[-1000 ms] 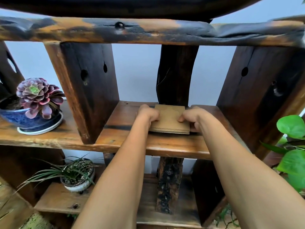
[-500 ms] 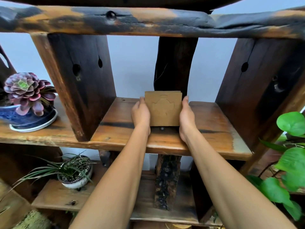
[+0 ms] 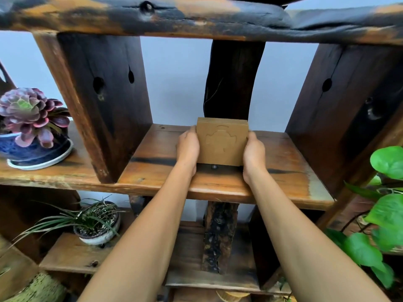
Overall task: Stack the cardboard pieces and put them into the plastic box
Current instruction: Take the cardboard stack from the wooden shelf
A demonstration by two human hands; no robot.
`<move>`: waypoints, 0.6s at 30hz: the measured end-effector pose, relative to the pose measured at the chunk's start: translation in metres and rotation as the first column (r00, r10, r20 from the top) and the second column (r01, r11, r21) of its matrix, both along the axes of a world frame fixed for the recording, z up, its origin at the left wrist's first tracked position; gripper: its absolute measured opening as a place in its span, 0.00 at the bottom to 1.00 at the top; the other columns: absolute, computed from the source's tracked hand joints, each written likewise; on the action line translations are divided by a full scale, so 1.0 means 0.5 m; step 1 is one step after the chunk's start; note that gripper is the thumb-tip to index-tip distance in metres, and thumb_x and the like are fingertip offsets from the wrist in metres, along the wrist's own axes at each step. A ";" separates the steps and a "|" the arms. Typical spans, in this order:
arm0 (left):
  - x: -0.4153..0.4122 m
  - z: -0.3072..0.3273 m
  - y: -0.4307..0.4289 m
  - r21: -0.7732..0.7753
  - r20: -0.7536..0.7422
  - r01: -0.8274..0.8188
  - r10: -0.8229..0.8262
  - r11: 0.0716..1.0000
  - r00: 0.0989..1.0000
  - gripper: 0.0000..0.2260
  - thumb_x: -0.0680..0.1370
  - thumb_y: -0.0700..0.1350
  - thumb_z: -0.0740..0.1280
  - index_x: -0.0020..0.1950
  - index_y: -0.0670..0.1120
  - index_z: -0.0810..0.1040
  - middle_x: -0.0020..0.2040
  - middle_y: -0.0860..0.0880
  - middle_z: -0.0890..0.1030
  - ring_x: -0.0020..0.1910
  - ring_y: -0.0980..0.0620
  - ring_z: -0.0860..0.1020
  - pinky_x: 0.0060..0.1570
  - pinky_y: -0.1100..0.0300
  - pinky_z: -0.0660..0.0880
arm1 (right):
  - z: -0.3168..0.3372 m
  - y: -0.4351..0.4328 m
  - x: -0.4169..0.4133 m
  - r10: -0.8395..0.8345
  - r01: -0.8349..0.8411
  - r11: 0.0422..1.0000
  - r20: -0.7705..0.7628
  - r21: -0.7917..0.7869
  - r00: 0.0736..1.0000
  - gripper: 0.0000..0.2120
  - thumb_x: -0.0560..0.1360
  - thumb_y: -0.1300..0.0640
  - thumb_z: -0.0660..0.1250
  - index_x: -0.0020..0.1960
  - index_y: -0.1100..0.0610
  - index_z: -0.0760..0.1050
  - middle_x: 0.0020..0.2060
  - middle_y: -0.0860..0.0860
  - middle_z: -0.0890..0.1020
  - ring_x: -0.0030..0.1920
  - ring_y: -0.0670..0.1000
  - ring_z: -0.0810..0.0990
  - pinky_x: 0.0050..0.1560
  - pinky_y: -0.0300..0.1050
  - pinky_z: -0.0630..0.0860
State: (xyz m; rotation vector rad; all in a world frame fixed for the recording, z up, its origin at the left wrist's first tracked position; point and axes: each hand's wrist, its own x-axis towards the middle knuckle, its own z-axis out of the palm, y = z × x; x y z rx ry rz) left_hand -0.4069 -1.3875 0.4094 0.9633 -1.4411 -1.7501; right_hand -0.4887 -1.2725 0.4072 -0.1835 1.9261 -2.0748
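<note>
Though fingertips hide behind it, left hand (image 3: 188, 150), right hand (image 3: 254, 154) clamp upright cardboard stack (image 3: 222, 142) by sides; shelf (image 3: 283, 162) contact unclear.

**Room setting and furnishings**

Dark-stained rough wooden shelf unit (image 3: 283, 162) stands against a pale blue-grey wall (image 3: 178, 83), evenly lit. Left: purple succulent (image 3: 26, 110) in blue glazed bowl (image 3: 32, 151); below it, grassy plant (image 3: 87, 216) in white pot (image 3: 96, 238). Right: broad-leaved green vine (image 3: 388, 214).
</note>
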 end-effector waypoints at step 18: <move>-0.009 -0.021 0.014 0.006 -0.077 -0.031 0.032 0.999 0.997 0.17 0.84 0.60 0.56 0.55 0.53 0.81 0.51 0.56 0.84 0.52 0.55 0.80 0.52 0.56 0.74 | -0.007 0.016 0.014 -0.081 0.101 0.989 -0.169 0.112 0.982 0.19 0.84 0.47 0.48 0.54 0.52 0.76 0.55 0.52 0.80 0.57 0.53 0.76 0.61 0.51 0.70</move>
